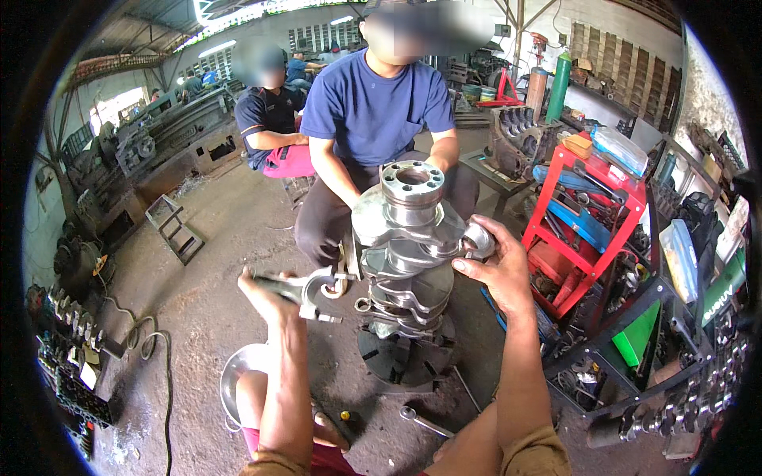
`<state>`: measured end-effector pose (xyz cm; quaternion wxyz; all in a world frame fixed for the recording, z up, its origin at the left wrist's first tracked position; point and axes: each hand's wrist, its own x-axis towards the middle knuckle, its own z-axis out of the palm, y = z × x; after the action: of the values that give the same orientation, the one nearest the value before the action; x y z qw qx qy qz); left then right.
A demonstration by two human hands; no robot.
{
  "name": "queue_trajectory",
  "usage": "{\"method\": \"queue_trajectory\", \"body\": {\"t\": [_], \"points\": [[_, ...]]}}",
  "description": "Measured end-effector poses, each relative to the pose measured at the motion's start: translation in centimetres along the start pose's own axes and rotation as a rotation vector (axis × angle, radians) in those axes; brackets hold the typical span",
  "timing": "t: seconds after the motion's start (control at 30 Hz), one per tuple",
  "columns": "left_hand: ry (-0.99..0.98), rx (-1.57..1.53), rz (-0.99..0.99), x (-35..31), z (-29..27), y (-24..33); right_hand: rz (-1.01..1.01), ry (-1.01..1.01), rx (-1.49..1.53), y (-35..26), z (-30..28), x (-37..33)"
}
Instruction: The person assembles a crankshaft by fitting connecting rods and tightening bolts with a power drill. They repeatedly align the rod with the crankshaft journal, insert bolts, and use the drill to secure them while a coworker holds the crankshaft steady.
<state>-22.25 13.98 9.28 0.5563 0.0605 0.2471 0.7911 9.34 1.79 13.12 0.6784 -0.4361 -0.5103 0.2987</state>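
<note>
A heavy steel crankshaft (409, 262) stands on end on a dark round base (405, 358) on the oily concrete floor (198, 309), steadied from behind by a seated person in a blue shirt (373, 99). The right hand (496, 270) cups a polished journal with its fingers curled around it, likely to brace the shaft. The left hand (274, 292) grips a grey metal micrometer (313, 289), fingers closed on its C-shaped frame, jaws toward the crankshaft.
</note>
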Motion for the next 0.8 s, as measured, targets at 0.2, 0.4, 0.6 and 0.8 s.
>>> {"method": "queue_trajectory", "body": {"t": [0.2, 0.4, 0.6, 0.8], "points": [[0.296, -0.207, -0.179, -5.0, -7.2, 0.3, -0.134, -0.108, -0.123, -4.4, 3.0, -5.0], [0.233, -0.625, -0.727, -8.8, -9.5, -1.6, -0.174, -0.312, -0.402, -6.1, 9.1, -11.3], [0.152, -0.579, -0.589, -10.4, -6.5, 0.2, -0.199, -0.298, -0.49, -6.6, 9.3, -12.5], [-0.03, -0.479, -0.342, -12.2, -3.5, 2.9, -0.266, -0.313, -0.478, -6.7, 9.6, -12.8]]}}
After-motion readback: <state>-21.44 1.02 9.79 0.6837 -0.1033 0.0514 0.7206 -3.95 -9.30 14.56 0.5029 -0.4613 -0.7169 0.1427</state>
